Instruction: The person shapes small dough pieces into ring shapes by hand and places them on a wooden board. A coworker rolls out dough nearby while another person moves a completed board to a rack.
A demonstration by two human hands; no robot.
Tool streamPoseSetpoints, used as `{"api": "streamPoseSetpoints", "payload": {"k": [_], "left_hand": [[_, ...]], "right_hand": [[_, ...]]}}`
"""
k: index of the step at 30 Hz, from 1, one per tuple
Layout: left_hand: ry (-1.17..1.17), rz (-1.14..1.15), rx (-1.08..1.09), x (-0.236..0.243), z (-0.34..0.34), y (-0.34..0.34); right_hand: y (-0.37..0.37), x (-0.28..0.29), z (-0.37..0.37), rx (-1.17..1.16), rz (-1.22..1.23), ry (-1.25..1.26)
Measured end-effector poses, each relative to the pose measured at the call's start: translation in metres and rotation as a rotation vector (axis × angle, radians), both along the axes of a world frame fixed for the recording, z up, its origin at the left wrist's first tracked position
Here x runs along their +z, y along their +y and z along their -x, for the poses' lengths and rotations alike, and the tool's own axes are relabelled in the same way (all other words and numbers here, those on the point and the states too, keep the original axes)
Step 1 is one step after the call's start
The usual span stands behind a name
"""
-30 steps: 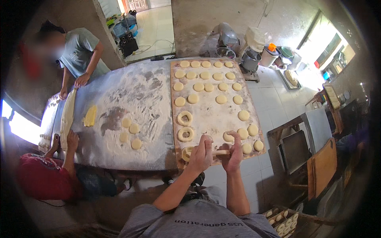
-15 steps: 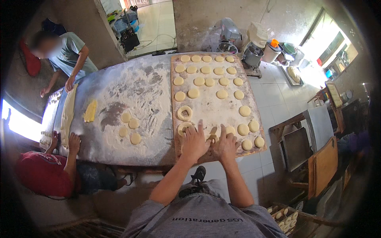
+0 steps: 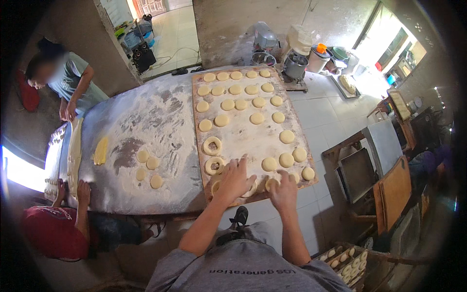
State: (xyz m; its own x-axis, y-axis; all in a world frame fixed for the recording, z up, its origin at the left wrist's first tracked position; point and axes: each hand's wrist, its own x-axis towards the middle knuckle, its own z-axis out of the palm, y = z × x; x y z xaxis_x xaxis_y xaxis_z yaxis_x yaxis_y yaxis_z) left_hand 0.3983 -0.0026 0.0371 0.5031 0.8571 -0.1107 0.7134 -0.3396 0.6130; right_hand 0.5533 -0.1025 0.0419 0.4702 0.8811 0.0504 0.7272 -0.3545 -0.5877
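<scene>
My left hand (image 3: 234,180) lies low over the floured wooden board (image 3: 243,146), its fingers stretched forward and apart. A dough ring (image 3: 250,190) shows partly beside its thumb, near the board's front edge. To the right, my right hand (image 3: 283,193) has its thumb and fingers bent round a pale dough round (image 3: 271,184), partly covered by the fingers. Two finished-looking rings, a far dough ring (image 3: 212,146) and a nearer dough ring (image 3: 214,166), sit along the board's left side. Another piece (image 3: 215,187) is half hidden by my left forearm.
Several flat dough rounds (image 3: 235,89) stand in rows on the board. Leftward, a floured metal table (image 3: 185,190) holds loose rounds (image 3: 152,162), a yellow strip (image 3: 100,151) and a long dough sheet (image 3: 74,155), with two people beside it. Racks and trays (image 3: 357,175) stand right.
My hands have separated: the right has shifted from the ring between them to a dough round. The ring stays by my left hand. The whole view has shifted, and the far person's arms have drawn together.
</scene>
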Motion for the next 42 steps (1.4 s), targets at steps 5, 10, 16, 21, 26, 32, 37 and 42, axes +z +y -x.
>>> {"api": "streamPoseSetpoints", "payload": {"k": [5, 10, 16, 21, 26, 32, 37, 42], "left_hand": [[0.13, -0.064, -0.228, 0.014, -0.065, 0.027], [-0.277, 0.081, -0.534, -0.028, -0.067, 0.065], [-0.398, 0.066, 0.05, 0.014, 0.111, 0.083], [-0.241, 0.152, 0.067, -0.002, 0.232, 0.069], [-0.139, -0.44, 0.303, -0.037, 0.246, 0.062], [-0.277, 0.007, 0.613, -0.023, 0.265, 0.089], [-0.384, 0.101, 0.508, -0.028, 0.279, 0.115], [-0.695, 0.245, 0.403, 0.007, 0.279, 0.106]], "right_hand": [[-0.012, -0.024, -0.016, 0.02, 0.145, -0.11], [0.012, 0.014, 0.0, -0.005, 0.15, 0.173], [0.08, 0.016, 0.036, 0.191, -0.099, 0.473], [0.173, 0.005, 0.161, 0.649, 0.005, 0.292], [0.265, -0.042, 0.244, 0.816, -0.034, 0.149], [0.276, -0.043, 0.271, 0.727, -0.049, -0.17], [0.25, -0.031, 0.258, 0.706, 0.13, 0.666], [0.215, 0.009, 0.252, 0.684, 0.011, 0.974]]}}
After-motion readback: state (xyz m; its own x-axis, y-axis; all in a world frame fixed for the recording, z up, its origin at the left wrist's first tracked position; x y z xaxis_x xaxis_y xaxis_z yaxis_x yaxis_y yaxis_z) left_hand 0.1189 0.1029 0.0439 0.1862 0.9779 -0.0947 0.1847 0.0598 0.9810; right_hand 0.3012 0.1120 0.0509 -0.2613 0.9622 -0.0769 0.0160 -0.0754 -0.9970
